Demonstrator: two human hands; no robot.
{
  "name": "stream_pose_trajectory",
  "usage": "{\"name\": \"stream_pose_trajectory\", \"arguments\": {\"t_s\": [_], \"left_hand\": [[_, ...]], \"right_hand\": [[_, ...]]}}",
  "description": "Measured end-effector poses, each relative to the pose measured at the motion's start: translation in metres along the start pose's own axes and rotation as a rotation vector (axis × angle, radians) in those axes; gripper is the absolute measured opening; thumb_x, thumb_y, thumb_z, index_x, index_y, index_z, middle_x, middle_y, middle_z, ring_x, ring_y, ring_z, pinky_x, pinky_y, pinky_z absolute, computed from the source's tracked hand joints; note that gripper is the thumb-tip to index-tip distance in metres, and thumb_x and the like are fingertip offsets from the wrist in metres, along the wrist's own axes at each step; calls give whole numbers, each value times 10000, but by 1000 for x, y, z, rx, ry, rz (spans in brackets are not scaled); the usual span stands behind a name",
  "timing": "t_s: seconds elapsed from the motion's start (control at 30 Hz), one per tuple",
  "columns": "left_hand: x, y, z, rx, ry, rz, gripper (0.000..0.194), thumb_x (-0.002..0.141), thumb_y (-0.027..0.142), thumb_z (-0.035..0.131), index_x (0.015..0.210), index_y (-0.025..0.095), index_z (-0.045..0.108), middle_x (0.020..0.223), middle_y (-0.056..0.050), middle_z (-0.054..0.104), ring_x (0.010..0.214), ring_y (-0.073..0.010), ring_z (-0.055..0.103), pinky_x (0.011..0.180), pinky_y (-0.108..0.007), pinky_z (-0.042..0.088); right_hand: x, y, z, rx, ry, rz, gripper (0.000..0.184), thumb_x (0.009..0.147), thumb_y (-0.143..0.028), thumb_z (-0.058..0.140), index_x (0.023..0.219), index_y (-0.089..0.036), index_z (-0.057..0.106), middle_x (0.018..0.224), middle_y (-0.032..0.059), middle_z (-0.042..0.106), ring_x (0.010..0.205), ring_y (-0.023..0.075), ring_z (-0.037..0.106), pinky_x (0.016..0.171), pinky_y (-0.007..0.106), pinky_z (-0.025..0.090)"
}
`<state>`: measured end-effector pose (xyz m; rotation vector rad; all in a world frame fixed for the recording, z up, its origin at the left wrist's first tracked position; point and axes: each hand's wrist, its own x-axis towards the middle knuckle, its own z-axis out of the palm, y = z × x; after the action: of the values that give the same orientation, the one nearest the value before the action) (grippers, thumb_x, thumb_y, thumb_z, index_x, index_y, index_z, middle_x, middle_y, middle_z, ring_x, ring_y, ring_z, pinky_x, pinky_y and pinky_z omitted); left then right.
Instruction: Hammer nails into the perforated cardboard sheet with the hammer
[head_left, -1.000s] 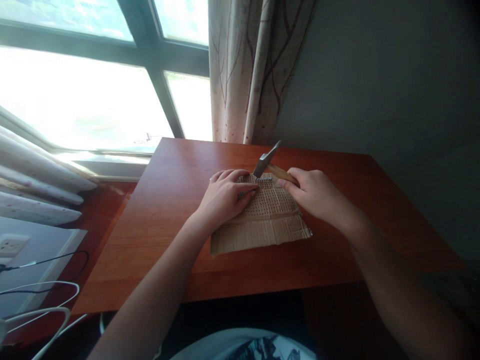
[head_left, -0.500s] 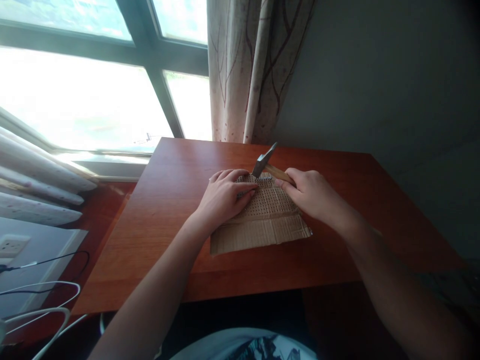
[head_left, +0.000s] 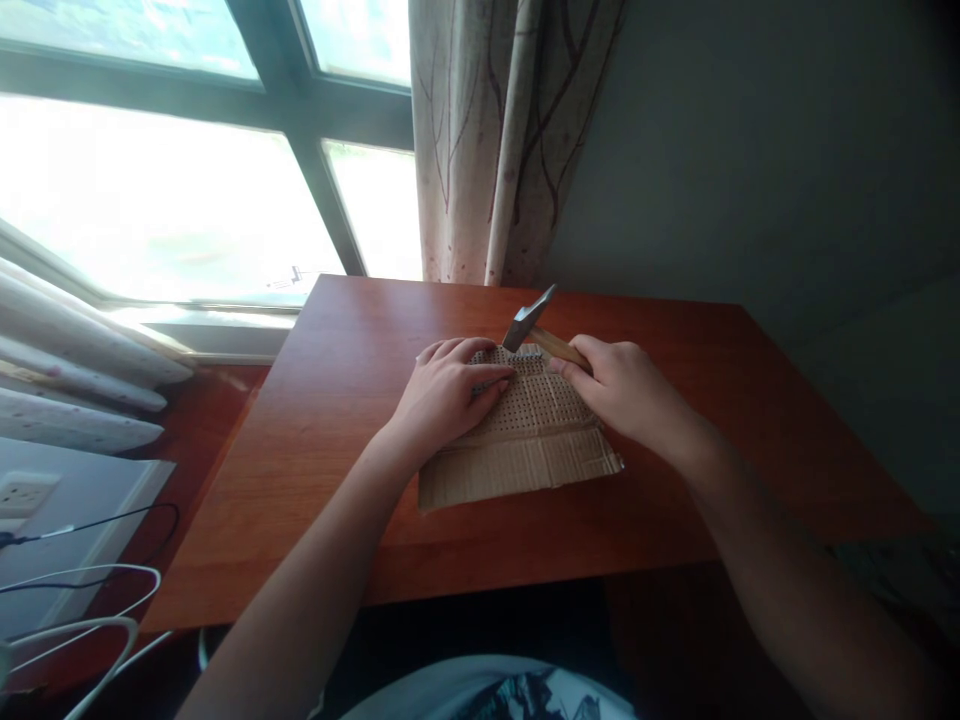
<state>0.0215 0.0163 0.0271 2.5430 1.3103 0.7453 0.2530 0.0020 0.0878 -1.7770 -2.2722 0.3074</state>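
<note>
My right hand is wrapped around the wooden handle of a hammer. Its metal head is tilted, with the lower end at the far part of a perforated board, close to my left fingertips. My left hand lies over the board's left side, fingers stretched out and apart, pressing on it. Whether something small sits between those fingertips is too small to tell. A row of small shiny metal pieces shows along the board's far side. Beneath the board lies a piece of corrugated cardboard, its near edge ragged.
The brown wooden table carries the board and cardboard. Behind it hang patterned curtains next to a bright window. White and black cables and a wall socket are at the lower left.
The hammer head has risen very slightly off the board. Both hands stay nearly where they were, and the whole view has shifted a little.
</note>
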Motion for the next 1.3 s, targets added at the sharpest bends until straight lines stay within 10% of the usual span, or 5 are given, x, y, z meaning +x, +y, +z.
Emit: {"name": "stream_pose_trajectory", "arguments": {"t_s": [0.43,0.8,1.3], "left_hand": [[0,-1,0,-3,2,3,269,976,401,550,1142,362,757,1353,-39,625,1255,-286,554,1078,-514,400],[1,-2,-2,-22,-12,4,274,971,378,557,1164,326,745,1343,-54,633,1246,-284,567,1080,-521,411],[3,-21,-18,-291,361,-123,244,897,254,609,1098,222,746,1177,-67,728,1096,-232,678,1002,-409,529]], "right_hand": [[-5,8,-1,191,137,26,312,943,-425,551,724,-217,470,607,-28,482,565,123,429,561,292,263],[-24,42,6,1113,173,220,221,815,-340,669,924,-226,514,674,-57,431,517,91,382,473,254,323],[-36,99,42,874,349,436,324,669,-375,724,894,-195,576,701,-13,590,536,124,500,506,281,415]]}}
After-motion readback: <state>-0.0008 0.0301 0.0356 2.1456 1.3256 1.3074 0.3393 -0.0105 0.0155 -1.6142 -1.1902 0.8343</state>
